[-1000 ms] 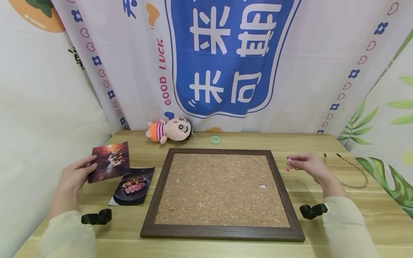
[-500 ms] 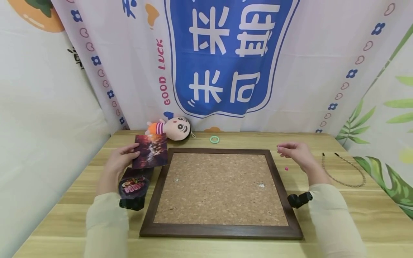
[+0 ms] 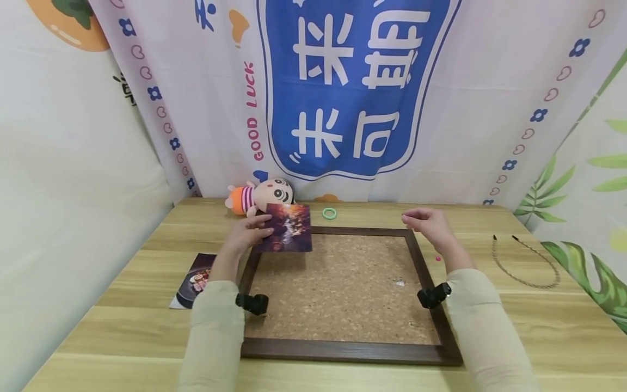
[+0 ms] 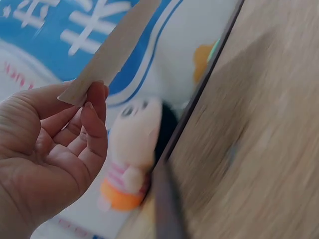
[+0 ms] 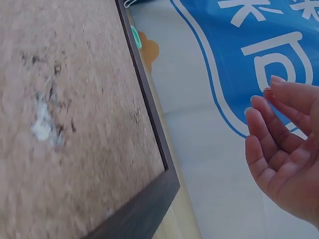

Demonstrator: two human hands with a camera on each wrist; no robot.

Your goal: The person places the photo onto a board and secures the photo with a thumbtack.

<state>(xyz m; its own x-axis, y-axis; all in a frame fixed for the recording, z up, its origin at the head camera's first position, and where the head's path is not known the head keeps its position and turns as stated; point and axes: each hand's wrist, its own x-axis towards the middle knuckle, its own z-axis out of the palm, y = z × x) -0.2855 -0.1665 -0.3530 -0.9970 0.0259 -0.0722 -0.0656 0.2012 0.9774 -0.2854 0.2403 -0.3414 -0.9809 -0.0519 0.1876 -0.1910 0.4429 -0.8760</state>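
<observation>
My left hand [image 3: 243, 235] pinches a square photo print [image 3: 289, 228] between thumb and fingers, over the back left corner of the framed corkboard [image 3: 343, 294]. In the left wrist view the photo's pale back [image 4: 107, 55] faces the camera. My right hand [image 3: 433, 231] is raised beyond the board's back right corner. Its thumb and index finger pinch a tiny reddish push pin [image 5: 269, 93], mostly hidden by the fingertips. Another pink pin [image 3: 438, 258] lies on the table right of the frame. A second photo, of a plate of food [image 3: 193, 280], lies left of the board, partly covered by my left arm.
Behind the board a plush doll [image 3: 259, 196] lies on its side, with a green ring [image 3: 330, 213] to its right. A thin braided cord [image 3: 526, 280] curves across the table [image 3: 122, 326] at the right. A printed curtain [image 3: 465, 109] hangs along the back.
My left hand has carried the photo rightward from beside the board to over its back left corner. My right hand has moved left and farther back, leaving the pink pin on the table.
</observation>
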